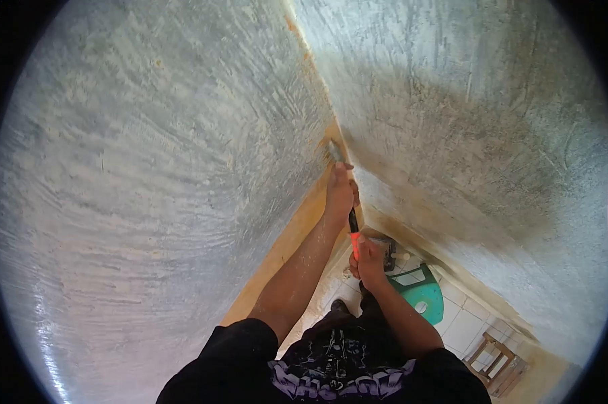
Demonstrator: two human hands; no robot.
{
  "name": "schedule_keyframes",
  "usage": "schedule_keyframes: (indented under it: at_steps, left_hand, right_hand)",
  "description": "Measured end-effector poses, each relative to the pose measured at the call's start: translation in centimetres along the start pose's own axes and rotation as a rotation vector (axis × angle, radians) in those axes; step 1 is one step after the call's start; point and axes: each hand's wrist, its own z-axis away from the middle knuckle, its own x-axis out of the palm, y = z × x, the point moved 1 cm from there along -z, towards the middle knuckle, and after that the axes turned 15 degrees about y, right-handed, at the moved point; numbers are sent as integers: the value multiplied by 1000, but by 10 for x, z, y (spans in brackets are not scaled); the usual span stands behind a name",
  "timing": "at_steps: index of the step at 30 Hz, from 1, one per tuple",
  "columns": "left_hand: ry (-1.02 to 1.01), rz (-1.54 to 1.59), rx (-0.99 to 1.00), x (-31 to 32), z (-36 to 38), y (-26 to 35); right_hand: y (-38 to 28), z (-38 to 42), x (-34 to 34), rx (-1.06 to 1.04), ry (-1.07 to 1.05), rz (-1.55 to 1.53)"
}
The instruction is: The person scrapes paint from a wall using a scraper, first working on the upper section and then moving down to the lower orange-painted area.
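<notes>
A long-handled scraper (353,221) with a black and orange handle runs up toward the wall corner. Its grey metal head (335,151) is against or very near the left wall, beside a patch of orange-tan surface. My left hand (341,192) is closed around the upper part of the tool, just below the head. Lower down, my right hand (369,260) grips the orange part of the handle. The left wall (162,155) has a rough grey-white coat, with an orange-tan band (270,279) along its lower part.
The right wall (465,135) is rough and grey-white, meeting the left wall at a corner. Below are a green plastic stool (428,296), a dark container (384,250) partly hidden by my right hand, and a small wooden stool (495,360) on a white tiled floor (462,328).
</notes>
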Motion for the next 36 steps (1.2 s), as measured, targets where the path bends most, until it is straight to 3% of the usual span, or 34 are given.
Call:
schedule_keyframes:
  at_steps: [5,13,19,25,36]
  left_hand:
    - [47,79,-109,-44,35,-16]
    - [28,137,-100,-120,109,-25]
    - [34,112,-81,-150,121,-21]
    - [34,69,-103,-162,110,-25]
    - [-8,69,-110,-156,102,-23]
  right_hand:
    - [22,34,-7,-20,-78,59]
    - [83,96,-6,38,-235,76]
    - [106,112,12,35,-184,66]
    - [118,115,28,124,-121,-34]
    - [122,99,33,-16,-136,-1]
